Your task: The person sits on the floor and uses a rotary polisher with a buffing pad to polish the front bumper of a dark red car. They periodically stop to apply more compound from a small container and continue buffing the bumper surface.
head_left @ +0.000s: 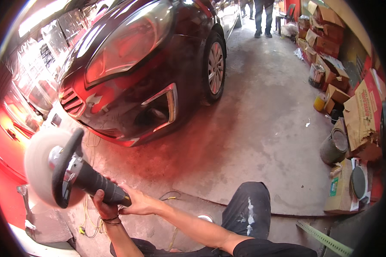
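Note:
At the lower left I hold a black car polisher point(96, 184) with a large round white pad point(35, 165) and a black loop handle point(63, 171) across its front. My left hand point(105, 209) is closed around the polisher's body from below, thumb up along its side. My right hand point(135, 202) is closed at the rear end of the body, its fingers partly hidden behind it. The pad faces left, apart from the dark car point(163, 68) ahead. The car's headlight point(131, 43) and fog-lamp surround point(172, 105) face me.
Cardboard boxes point(364, 115), a dark paint can point(334, 145) and a yellow can point(320, 103) line the right wall. A person point(263, 17) stands far back beside the car. Cords point(88, 220) lie on the concrete floor point(261, 141) near me. A red panel point(4, 171) is at the left.

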### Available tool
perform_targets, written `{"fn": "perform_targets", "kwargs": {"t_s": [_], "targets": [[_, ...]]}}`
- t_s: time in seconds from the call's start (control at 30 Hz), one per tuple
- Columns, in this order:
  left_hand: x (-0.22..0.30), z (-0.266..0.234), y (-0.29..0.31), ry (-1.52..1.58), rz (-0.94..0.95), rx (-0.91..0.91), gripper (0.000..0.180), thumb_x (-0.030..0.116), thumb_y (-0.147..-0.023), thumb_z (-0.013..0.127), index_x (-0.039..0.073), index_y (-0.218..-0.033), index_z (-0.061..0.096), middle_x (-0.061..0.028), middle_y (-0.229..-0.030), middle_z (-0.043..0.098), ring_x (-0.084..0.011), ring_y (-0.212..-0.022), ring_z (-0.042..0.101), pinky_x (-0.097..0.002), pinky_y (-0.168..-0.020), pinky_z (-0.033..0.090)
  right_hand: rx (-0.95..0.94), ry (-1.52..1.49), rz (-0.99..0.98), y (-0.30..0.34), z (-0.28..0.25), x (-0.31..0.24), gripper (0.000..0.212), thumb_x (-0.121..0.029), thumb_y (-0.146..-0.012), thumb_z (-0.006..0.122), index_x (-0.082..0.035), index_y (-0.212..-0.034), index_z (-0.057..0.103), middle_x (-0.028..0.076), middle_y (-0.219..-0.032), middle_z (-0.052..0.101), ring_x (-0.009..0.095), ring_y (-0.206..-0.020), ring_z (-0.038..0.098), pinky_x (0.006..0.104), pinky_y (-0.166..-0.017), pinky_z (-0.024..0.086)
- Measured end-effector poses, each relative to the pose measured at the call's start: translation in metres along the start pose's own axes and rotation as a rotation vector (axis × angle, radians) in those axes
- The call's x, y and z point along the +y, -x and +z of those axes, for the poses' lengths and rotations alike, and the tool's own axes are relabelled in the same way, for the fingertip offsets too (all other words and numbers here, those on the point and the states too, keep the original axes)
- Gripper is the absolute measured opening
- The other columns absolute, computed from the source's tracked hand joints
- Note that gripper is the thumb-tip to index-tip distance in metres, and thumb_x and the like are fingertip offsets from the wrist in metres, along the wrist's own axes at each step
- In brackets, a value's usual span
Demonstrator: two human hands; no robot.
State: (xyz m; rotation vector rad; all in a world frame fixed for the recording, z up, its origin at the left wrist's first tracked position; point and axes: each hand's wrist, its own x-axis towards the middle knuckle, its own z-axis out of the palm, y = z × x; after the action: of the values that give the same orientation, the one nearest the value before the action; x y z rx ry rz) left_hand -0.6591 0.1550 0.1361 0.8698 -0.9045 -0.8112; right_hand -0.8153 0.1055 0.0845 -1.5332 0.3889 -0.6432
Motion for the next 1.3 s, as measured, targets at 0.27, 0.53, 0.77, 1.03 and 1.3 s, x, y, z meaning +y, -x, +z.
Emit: {"fn": "perform_targets", "kwargs": {"t_s": [0.27,0.53,0.77,1.03,1.3], "targets": [[0.061,-0.147,-0.039,0.192,0.137,-0.06,0.084,0.044,-0.089,0.079,0.003,-0.154,0.046,-0.0133,-0.13,0.061,-0.0288,-0.115,0.065,-0.0424,-0.102,0.055,-0.009,0.194,0.373,0.059,0.006,0.152,0.145,-0.055,-0.069,0.101,-0.011,-0.178,0.015,0.029,-0.175,0.036,0.04,-0.162,0.038,0.0509,-0.131,0.034],[0.069,-0.243,-0.065,0.351,0.264,-0.076,0.082,0.048,-0.09,0.076,-0.002,-0.15,0.046,-0.0155,-0.128,0.057,-0.028,-0.112,0.061,-0.043,-0.103,0.051,0.084,1.052,0.968,0.116,0.115,0.221,0.131,-0.059,-0.074,0.097,-0.034,-0.177,0.019,0.02,-0.183,0.018,0.051,-0.164,0.024,0.081,-0.125,0.024],[0.059,-0.273,-0.051,0.472,0.257,-0.106,0.091,0.048,-0.084,0.083,-0.002,-0.15,0.045,-0.0155,-0.126,0.055,-0.0287,-0.111,0.058,-0.0438,-0.103,0.048,-0.029,1.279,0.955,0.139,0.147,0.244,0.122,-0.055,-0.078,0.093,-0.033,-0.176,0.024,0.019,-0.182,0.022,0.05,-0.165,0.023,0.084,-0.121,0.024],[0.076,-0.274,-0.044,0.485,0.369,-0.093,0.102,0.053,-0.078,0.085,-0.003,-0.151,0.041,-0.0146,-0.125,0.052,-0.0281,-0.11,0.057,-0.0429,-0.101,0.046,0.195,1.554,0.819,0.162,0.135,0.247,0.105,-0.046,-0.082,0.088,-0.033,-0.172,0.036,0.02,-0.18,0.025,0.053,-0.165,0.022,0.0858,-0.122,0.02],[0.087,-0.279,-0.031,0.48,0.444,-0.098,0.113,0.055,-0.071,0.093,-0.003,-0.148,0.036,-0.0136,-0.121,0.05,-0.0259,-0.106,0.056,-0.0407,-0.098,0.046,0.124,1.182,1.279,0.178,0.106,0.219,0.099,-0.045,-0.08,0.092,-0.032,-0.164,0.042,0.018,-0.171,0.036,0.051,-0.147,0.051,0.0793,-0.117,0.032]]}}
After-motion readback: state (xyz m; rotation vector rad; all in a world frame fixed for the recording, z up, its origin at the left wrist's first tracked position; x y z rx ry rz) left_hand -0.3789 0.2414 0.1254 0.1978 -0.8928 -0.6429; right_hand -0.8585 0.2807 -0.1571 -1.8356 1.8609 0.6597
